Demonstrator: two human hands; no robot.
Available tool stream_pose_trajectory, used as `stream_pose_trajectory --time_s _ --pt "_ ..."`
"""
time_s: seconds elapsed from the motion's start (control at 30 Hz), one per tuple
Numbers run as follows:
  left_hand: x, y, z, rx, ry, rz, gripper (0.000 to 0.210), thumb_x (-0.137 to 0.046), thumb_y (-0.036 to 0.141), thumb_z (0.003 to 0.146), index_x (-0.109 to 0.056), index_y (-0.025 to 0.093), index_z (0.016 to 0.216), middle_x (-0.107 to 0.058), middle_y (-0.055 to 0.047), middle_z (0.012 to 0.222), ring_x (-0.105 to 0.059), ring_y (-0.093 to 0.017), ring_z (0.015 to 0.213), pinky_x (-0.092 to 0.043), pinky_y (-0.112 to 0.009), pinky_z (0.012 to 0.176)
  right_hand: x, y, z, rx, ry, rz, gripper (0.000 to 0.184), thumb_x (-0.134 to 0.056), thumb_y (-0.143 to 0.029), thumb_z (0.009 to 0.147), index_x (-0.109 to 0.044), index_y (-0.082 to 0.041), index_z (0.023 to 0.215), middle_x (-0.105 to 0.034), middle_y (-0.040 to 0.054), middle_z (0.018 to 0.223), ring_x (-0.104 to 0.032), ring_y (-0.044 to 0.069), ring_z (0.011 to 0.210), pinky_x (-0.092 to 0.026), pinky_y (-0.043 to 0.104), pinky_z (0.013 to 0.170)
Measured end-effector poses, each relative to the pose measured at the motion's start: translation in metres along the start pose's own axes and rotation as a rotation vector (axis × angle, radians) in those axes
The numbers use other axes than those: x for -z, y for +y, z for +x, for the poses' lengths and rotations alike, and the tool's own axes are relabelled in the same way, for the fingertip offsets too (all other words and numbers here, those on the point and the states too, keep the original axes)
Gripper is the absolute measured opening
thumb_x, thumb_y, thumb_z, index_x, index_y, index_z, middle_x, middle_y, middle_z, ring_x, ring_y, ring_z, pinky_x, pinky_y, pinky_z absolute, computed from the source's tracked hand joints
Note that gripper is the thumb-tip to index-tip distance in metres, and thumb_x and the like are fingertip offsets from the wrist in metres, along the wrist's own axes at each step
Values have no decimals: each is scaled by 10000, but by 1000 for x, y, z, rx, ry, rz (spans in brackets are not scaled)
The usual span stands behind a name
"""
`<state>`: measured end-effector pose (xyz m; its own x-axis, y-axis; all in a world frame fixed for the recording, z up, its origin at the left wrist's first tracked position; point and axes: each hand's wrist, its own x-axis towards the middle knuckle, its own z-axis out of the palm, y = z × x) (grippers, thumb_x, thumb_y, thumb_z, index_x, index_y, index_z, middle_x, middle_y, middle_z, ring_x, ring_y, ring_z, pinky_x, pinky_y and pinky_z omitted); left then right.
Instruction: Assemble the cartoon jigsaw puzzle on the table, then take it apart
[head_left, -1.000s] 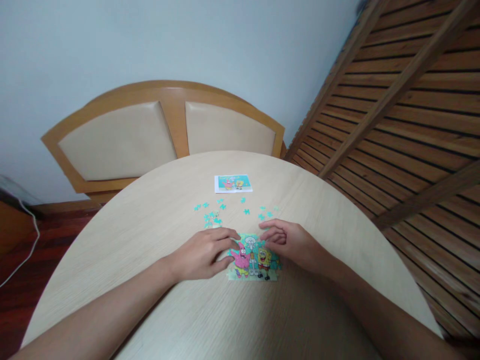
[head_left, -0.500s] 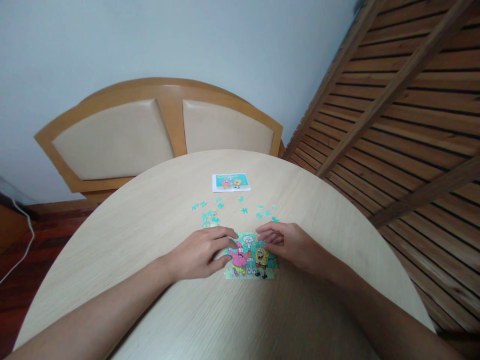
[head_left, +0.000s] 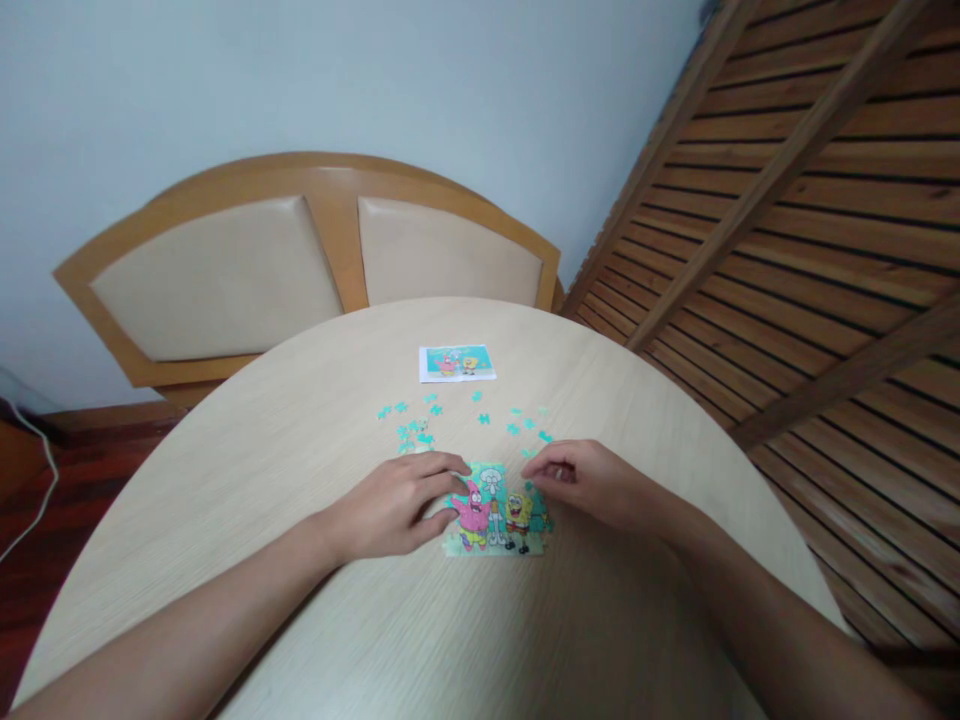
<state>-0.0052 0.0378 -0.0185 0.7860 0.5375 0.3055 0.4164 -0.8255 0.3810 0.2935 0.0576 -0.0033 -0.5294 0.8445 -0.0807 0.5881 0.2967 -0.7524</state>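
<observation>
A partly assembled jigsaw puzzle [head_left: 495, 515] with a pink starfish, a pale squid-like figure and a yellow sponge cartoon lies flat on the table in front of me. My left hand [head_left: 405, 505] rests along its left edge, fingers apart, fingertips touching the starfish side. At the upper right edge, my right hand [head_left: 577, 480] has its thumb and fingertips drawn together in a pinch. Whatever is between them is too small or hidden to make out. Loose teal puzzle pieces [head_left: 426, 438] lie beyond my left hand, and more loose pieces [head_left: 514, 429] lie beyond my right.
Behind the pieces lies a small printed picture card [head_left: 459, 363] showing the cartoon. The round pale wooden table [head_left: 360, 640] holds everything. A padded chair back [head_left: 337, 230] stands at the far side, with a slatted wooden panel [head_left: 810, 220] on the right.
My right hand has shifted slightly away from the puzzle's middle, toward its upper right edge, with fingertips closer together. The left hand keeps its place. The whole view has shifted a little.
</observation>
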Motion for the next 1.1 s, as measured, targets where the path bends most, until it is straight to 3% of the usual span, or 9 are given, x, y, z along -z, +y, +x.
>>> stream_pose_trajectory --time_s 0.33,0.6,0.87,1.1 --pt "0 0 0 15 -11 0 208 -538 245 960 -604 219 1156 -625 -85 1266 -610 -232 1174 -518 -423 1021 -1 -8 -1 -11 -31 -27 241 -573 -281 899 -771 -165 974 -732 40 819 -601 146 692 -451 253 619" --pt "1 1 1 18 -17 7 204 -537 234 957 -598 216 1151 -623 -88 1268 -609 -236 1179 -517 -430 1021 0 -10 0 71 -63 -49 214 -569 -256 909 -773 -199 943 -739 28 825 -611 160 701 -471 267 639" --pt "0 1 0 19 -24 11 208 -535 223 952 -598 213 1150 -622 -88 1266 -605 -234 1182 -517 -418 1020 1 -2 0 241 -28 -175 257 -462 -206 981 -719 -217 975 -699 64 986 -626 201 935 -486 335 868" --pt "0 0 0 12 -17 21 204 -529 232 961 -592 216 1154 -623 -83 1260 -610 -230 1174 -521 -419 1012 0 -6 0 270 1 -150 247 -409 -201 1012 -656 -206 1007 -658 62 1019 -609 186 958 -477 332 900"
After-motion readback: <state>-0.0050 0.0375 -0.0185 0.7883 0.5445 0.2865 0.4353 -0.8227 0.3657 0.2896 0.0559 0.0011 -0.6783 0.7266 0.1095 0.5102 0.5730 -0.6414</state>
